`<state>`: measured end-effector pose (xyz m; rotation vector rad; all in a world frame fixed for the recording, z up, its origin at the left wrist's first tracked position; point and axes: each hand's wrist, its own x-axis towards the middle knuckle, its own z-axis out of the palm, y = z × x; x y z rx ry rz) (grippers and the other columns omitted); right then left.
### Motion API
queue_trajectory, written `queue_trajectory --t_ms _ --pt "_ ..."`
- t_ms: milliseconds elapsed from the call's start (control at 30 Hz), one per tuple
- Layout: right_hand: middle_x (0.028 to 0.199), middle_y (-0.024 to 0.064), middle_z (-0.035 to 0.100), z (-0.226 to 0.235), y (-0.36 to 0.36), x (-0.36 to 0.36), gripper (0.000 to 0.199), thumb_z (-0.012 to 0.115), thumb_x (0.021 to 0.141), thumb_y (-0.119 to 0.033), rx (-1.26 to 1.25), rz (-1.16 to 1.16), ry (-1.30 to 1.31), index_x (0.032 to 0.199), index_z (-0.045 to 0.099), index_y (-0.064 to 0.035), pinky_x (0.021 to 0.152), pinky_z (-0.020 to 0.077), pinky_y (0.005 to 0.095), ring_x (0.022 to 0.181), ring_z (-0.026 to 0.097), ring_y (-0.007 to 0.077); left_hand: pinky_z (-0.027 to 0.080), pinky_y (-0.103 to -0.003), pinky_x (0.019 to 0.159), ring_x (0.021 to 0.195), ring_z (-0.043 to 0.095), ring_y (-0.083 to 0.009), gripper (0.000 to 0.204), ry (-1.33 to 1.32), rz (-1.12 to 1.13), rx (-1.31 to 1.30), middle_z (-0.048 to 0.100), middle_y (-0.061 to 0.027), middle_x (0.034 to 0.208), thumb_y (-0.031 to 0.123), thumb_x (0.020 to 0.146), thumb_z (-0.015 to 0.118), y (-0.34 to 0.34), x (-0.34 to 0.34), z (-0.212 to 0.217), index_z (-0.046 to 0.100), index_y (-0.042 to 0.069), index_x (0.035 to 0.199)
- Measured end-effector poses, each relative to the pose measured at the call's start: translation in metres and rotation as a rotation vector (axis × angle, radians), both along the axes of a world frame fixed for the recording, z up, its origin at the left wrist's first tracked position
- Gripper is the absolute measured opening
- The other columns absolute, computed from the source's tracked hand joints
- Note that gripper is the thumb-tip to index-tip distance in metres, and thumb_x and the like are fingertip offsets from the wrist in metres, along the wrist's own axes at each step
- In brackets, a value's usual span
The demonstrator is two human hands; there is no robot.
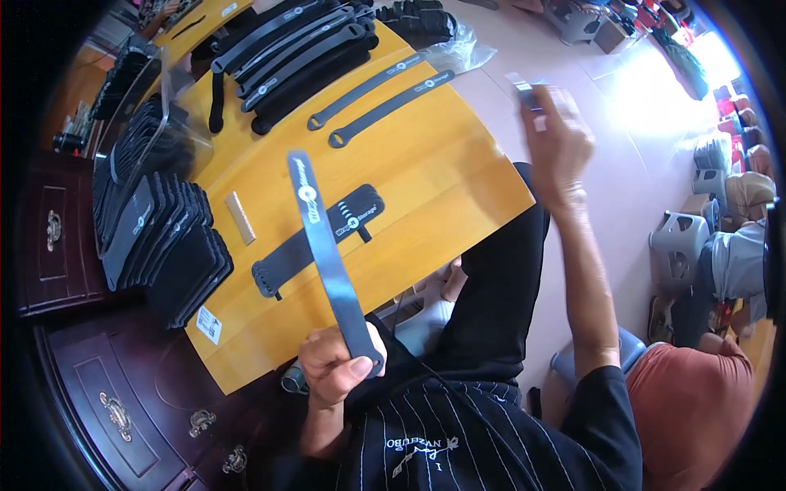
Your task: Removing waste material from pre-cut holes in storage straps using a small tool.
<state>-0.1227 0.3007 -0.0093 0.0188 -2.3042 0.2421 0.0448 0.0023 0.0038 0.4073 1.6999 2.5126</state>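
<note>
My left hand [334,365] grips one end of a long black strap [321,245] with a white round mark, held up over the yellow wooden table [442,172]. Under it lies a wide black strap [318,239] flat on the table. My right hand [558,147] is raised out to the right of the table, pinching a small pale, blurred piece [530,96], perhaps a label or film. Two more long black straps [381,94] lie side by side further up the table.
A stack of black pads [164,245] leans along the table's left edge, and a pile of black straps [295,49] lies at the far end. A small tan block [241,218] sits by the pads. Dark wooden drawers [106,393] stand at left. Another person [696,385] sits at right.
</note>
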Motion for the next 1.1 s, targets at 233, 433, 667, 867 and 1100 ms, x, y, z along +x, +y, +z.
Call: queue_trajectory --t_ms 233,433,667,867,1100 --pt "0.082 0.0122 0.059 -0.017 -0.078 0.01 0.01 0.054 0.085 -0.013 -0.079 0.27 -0.413 0.088 0.049 -0.0053 0.063 0.051 0.0428 0.08 0.065 0.031 0.036 -0.028 0.04 0.042 0.047 -0.0173 0.019 -0.004 0.098 0.007 0.047 -0.0071 0.057 0.015 0.08 0.056 0.0 -0.012 -0.005 0.048 0.003 0.067" --pt "0.081 0.0161 0.06 -0.016 -0.102 0.004 0.015 0.058 0.082 -0.011 -0.185 0.315 -0.516 0.087 0.048 -0.0025 0.065 0.0506 0.0428 0.079 0.064 0.0341 0.037 -0.028 0.041 0.045 0.048 -0.0179 0.02 -0.038 0.138 0.009 0.048 -0.0073 0.061 0.016 0.081 0.056 -0.009 -0.012 -0.01 0.049 0.004 0.068" --pt "0.092 0.0172 0.065 -0.013 -0.101 -0.001 0.027 0.067 0.077 -0.012 -0.365 0.413 -0.663 0.099 0.056 -0.0005 0.075 0.0518 0.0393 0.084 0.065 0.033 0.044 -0.028 0.046 0.049 0.05 -0.0185 0.022 -0.014 0.257 -0.064 0.055 -0.0135 0.079 0.019 0.083 0.056 -0.012 -0.015 -0.011 0.049 0.003 0.069" --pt "0.09 0.0186 0.066 -0.015 -0.102 -0.002 0.027 0.067 0.079 -0.015 -0.427 0.406 -0.62 0.1 0.058 -0.0012 0.076 0.052 0.0384 0.085 0.066 0.0326 0.046 -0.025 0.048 0.054 0.052 -0.0154 0.019 -0.102 0.156 0.059 0.056 -0.0186 0.089 0.004 0.084 0.059 -0.017 -0.008 -0.012 0.045 0.002 0.071" --pt "0.087 0.0176 0.066 -0.021 -0.1 0.0 0.032 0.068 0.084 -0.023 -0.471 0.462 -0.505 0.105 0.057 -0.0015 0.074 0.0525 0.0379 0.081 0.067 0.0317 0.04 -0.018 0.038 0.051 0.045 -0.0066 0.028 -0.086 0.222 0.188 0.051 -0.0122 0.094 0.002 0.078 0.069 -0.009 -0.013 -0.007 0.048 -0.001 0.097"
